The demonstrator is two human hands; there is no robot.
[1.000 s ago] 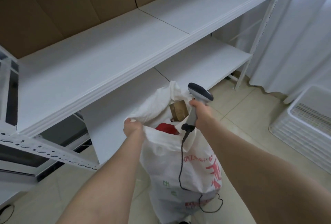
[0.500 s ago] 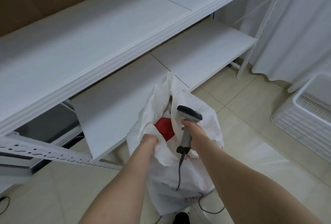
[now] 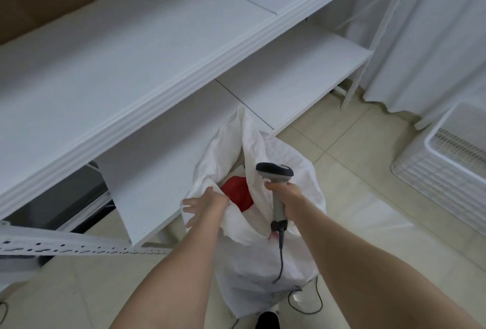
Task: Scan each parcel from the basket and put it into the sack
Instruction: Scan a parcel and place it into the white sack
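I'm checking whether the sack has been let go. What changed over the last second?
The left hand, which gripped the rim of the sack a second ago, has opened and now spreads its fingers beside the rim. The brown parcel seen earlier in the sack's mouth is out of sight, while the red parcel still shows. The right hand keeps its grip on the scanner, and the sack stands where it was.

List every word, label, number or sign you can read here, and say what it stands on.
No text can be read.
On the white woven sack, a scrap of red print shows below the grey handheld barcode scanner; it is too folded and blurred to read.
The white plastic basket and white metal shelves show no text.
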